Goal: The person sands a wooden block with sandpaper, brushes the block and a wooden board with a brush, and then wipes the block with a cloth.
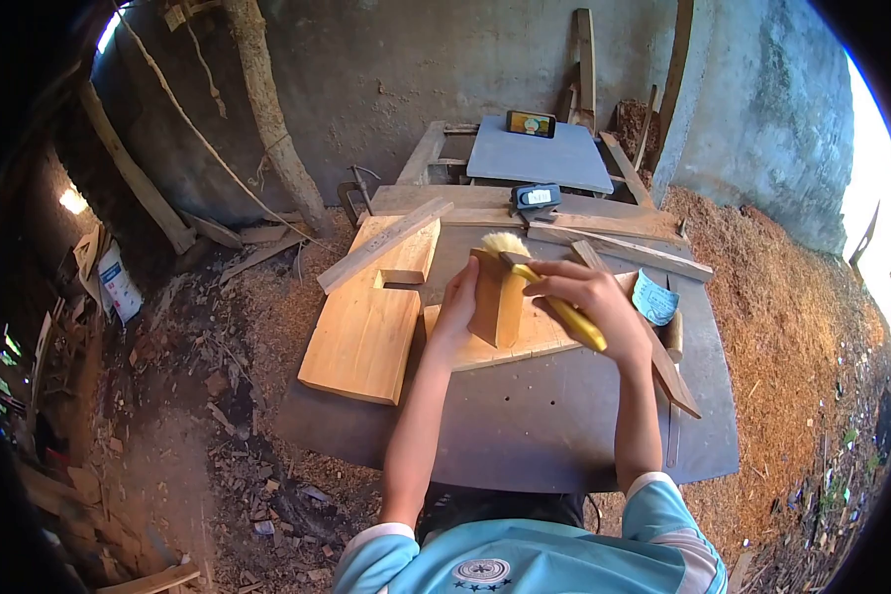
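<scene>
My left hand (455,309) is closed on the left side of a wooden block (493,307), which stands upright above a flat light board (465,352). In my right hand (604,297) is a paintbrush (574,322) with a yellow handle, gripped with the fingers wrapped round it. Its pale bristles are at the top edge of the block. Left of my left hand lies a thick notched wooden board (361,342). A dark wooden strip (671,381) lies just beyond my right wrist, beside a crumpled blue paper (655,297).
A grey worktable (525,436) carries these pieces. Toward the back lie a loose batten (386,246), a long strip (624,249) and a dark device with a light label (537,196). Behind, a phone (531,124) stands on a grey panel (540,158). Sawdust (782,346) covers the ground at right.
</scene>
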The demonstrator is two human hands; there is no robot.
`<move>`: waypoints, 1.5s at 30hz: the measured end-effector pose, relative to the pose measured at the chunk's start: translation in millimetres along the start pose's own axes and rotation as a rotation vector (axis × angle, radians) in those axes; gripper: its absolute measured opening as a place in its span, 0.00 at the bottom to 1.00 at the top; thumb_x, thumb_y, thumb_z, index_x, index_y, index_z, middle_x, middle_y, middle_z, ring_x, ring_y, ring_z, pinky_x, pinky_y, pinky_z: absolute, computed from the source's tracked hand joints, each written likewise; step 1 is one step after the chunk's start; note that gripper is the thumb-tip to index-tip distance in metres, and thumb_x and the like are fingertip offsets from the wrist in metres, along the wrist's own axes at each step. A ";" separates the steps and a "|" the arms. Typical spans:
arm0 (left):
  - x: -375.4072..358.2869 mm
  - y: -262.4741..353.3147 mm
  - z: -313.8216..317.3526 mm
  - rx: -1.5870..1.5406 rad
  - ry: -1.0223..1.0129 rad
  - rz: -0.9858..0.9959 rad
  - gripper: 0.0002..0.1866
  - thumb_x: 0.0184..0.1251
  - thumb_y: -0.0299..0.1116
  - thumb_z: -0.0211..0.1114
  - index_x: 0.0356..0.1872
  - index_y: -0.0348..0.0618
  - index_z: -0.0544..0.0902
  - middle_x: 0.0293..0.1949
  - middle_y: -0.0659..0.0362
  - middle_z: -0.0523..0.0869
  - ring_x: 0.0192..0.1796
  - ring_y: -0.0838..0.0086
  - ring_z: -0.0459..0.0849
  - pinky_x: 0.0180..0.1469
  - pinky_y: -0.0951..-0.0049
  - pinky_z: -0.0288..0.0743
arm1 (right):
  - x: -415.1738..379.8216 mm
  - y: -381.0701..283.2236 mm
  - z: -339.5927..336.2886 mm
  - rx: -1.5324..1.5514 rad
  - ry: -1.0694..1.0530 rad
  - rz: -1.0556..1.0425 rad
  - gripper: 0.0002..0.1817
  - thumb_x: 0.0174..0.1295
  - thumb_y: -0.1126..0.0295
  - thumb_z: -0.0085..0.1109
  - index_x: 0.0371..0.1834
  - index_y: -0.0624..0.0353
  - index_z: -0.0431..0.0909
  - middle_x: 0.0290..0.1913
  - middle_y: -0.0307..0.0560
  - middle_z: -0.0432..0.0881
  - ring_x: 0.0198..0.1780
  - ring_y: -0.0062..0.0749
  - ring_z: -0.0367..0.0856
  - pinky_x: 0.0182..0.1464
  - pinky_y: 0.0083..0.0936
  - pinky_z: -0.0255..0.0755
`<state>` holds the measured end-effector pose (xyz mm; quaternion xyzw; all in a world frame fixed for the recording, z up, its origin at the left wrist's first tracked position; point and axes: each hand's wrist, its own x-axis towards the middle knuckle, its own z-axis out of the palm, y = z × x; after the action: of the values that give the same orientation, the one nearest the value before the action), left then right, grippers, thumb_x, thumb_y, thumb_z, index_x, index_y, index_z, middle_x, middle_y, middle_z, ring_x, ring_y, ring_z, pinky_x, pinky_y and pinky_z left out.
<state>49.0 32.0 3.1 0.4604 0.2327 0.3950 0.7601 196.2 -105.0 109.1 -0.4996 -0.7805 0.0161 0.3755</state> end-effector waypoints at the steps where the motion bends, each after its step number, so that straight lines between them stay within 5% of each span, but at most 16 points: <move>1: 1.9 -2.1 -6.2 -0.027 -0.014 0.012 0.25 0.71 0.54 0.46 0.50 0.41 0.76 0.43 0.61 0.82 0.43 0.79 0.82 0.44 0.76 0.76 | -1.0 -2.9 7.3 -0.027 0.001 -0.002 0.13 0.52 0.78 0.55 0.41 0.59 0.80 0.52 0.51 0.78 0.43 0.45 0.83 0.46 0.34 0.77; 6: 12.5 -6.1 -20.1 -0.296 -0.101 -0.089 0.30 0.71 0.58 0.42 0.54 0.40 0.74 0.46 0.58 0.81 0.46 0.74 0.81 0.47 0.71 0.77 | -1.2 -24.3 25.8 -0.054 -0.236 0.038 0.12 0.49 0.78 0.58 0.38 0.57 0.82 0.50 0.49 0.80 0.41 0.44 0.83 0.45 0.34 0.77; 9: 2.3 2.1 -15.8 -0.002 0.198 -0.080 0.33 0.69 0.60 0.45 0.60 0.41 0.70 0.51 0.59 0.78 0.47 0.76 0.79 0.49 0.73 0.74 | -0.2 -23.5 17.3 0.162 -0.445 -0.027 0.11 0.46 0.78 0.59 0.36 0.60 0.81 0.41 0.49 0.83 0.39 0.43 0.83 0.44 0.31 0.76; 11: 7.6 -5.3 -21.5 0.003 0.164 -0.008 0.33 0.68 0.61 0.46 0.59 0.41 0.71 0.51 0.59 0.78 0.47 0.77 0.78 0.50 0.75 0.73 | 0.0 -14.5 7.5 0.347 -0.553 -0.047 0.10 0.45 0.81 0.59 0.33 0.63 0.81 0.34 0.49 0.84 0.38 0.42 0.83 0.42 0.28 0.77; 14: 19.2 -21.7 -33.5 0.007 0.061 -0.055 0.32 0.68 0.60 0.48 0.54 0.38 0.75 0.46 0.62 0.80 0.46 0.80 0.77 0.49 0.78 0.71 | -1.1 12.4 -1.1 0.159 -0.110 -0.078 0.09 0.46 0.83 0.58 0.32 0.64 0.81 0.35 0.48 0.84 0.37 0.38 0.84 0.40 0.26 0.77; 16: 11.7 -18.5 -21.2 0.138 0.042 -0.106 0.32 0.68 0.60 0.49 0.51 0.37 0.77 0.43 0.62 0.81 0.45 0.82 0.77 0.47 0.78 0.72 | 0.9 21.0 -5.4 0.386 0.135 0.347 0.09 0.45 0.85 0.57 0.31 0.64 0.80 0.34 0.48 0.84 0.36 0.35 0.84 0.38 0.24 0.77; 17: 11.0 -19.8 -17.5 0.071 0.059 -0.079 0.30 0.68 0.59 0.50 0.49 0.37 0.78 0.42 0.63 0.81 0.42 0.83 0.77 0.45 0.78 0.72 | 4.3 20.3 -3.6 0.123 0.365 0.148 0.11 0.44 0.87 0.55 0.30 0.63 0.80 0.34 0.48 0.84 0.34 0.33 0.84 0.38 0.23 0.77; 20: 16.4 -22.6 -20.2 0.029 0.087 -0.031 0.30 0.68 0.58 0.50 0.49 0.38 0.78 0.43 0.62 0.81 0.42 0.82 0.78 0.45 0.78 0.72 | 0.2 31.6 0.0 0.123 0.274 -0.013 0.07 0.49 0.82 0.60 0.32 0.62 0.80 0.35 0.47 0.84 0.32 0.38 0.83 0.37 0.27 0.75; 24: 3.6 -1.8 -14.2 -0.101 0.107 -0.083 0.27 0.70 0.56 0.48 0.53 0.43 0.76 0.41 0.63 0.81 0.40 0.79 0.79 0.40 0.77 0.75 | 0.4 10.7 0.6 0.382 -0.453 0.010 0.09 0.45 0.80 0.61 0.31 0.59 0.83 0.31 0.47 0.84 0.29 0.36 0.83 0.35 0.25 0.75; 26: 4.0 4.5 -15.2 -0.201 0.082 -0.151 0.25 0.69 0.54 0.50 0.55 0.47 0.74 0.38 0.62 0.80 0.35 0.77 0.80 0.33 0.74 0.78 | 3.9 15.1 12.2 0.335 -0.175 -0.054 0.09 0.45 0.80 0.62 0.31 0.60 0.83 0.30 0.46 0.84 0.28 0.33 0.82 0.33 0.23 0.74; 28: 10.4 -4.2 -23.2 -0.280 0.011 -0.141 0.22 0.68 0.52 0.52 0.54 0.48 0.74 0.31 0.63 0.77 0.27 0.77 0.79 0.25 0.76 0.75 | 4.0 16.4 10.7 0.456 0.020 0.239 0.09 0.45 0.81 0.61 0.32 0.61 0.82 0.31 0.47 0.83 0.29 0.32 0.82 0.33 0.23 0.74; 30: 9.0 -4.5 -29.9 -0.172 -0.144 -0.169 0.21 0.68 0.51 0.53 0.53 0.48 0.74 0.32 0.64 0.76 0.25 0.76 0.79 0.23 0.78 0.75 | 10.3 30.2 17.5 0.066 0.494 0.096 0.07 0.50 0.81 0.60 0.33 0.62 0.80 0.30 0.46 0.83 0.30 0.32 0.81 0.34 0.21 0.73; 32: 5.9 -7.2 -19.4 -0.221 -0.136 -0.188 0.21 0.67 0.52 0.54 0.51 0.47 0.74 0.33 0.62 0.76 0.26 0.76 0.79 0.23 0.80 0.75 | 4.9 35.0 10.9 0.181 0.501 0.318 0.05 0.52 0.78 0.61 0.32 0.62 0.80 0.30 0.47 0.83 0.30 0.33 0.81 0.34 0.22 0.72; 38: -5.3 -18.6 2.1 -0.142 -0.128 0.067 0.28 0.67 0.58 0.50 0.50 0.41 0.73 0.33 0.57 0.79 0.31 0.68 0.82 0.26 0.67 0.79 | 6.7 17.2 8.8 0.145 0.179 0.268 0.08 0.52 0.71 0.63 0.33 0.62 0.80 0.28 0.47 0.83 0.30 0.34 0.82 0.35 0.25 0.73; 40: -2.1 0.9 -7.1 -0.506 -0.251 -0.264 0.30 0.64 0.58 0.55 0.53 0.41 0.70 0.36 0.54 0.78 0.32 0.66 0.83 0.29 0.65 0.80 | 5.6 26.0 14.1 0.230 0.161 0.310 0.07 0.55 0.71 0.62 0.35 0.63 0.79 0.27 0.46 0.83 0.28 0.29 0.82 0.32 0.22 0.74; 45: -9.5 12.0 -7.0 -0.121 -0.291 0.005 0.40 0.47 0.49 0.73 0.59 0.42 0.64 0.47 0.55 0.75 0.46 0.68 0.79 0.48 0.66 0.75 | -1.0 39.7 7.2 0.593 0.243 0.522 0.09 0.61 0.69 0.59 0.36 0.67 0.77 0.25 0.46 0.82 0.27 0.25 0.82 0.29 0.20 0.78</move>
<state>33.9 31.0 10.4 0.4667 0.0948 0.3395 0.8111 222.6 -83.4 87.4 -0.5493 -0.5391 0.2760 0.5757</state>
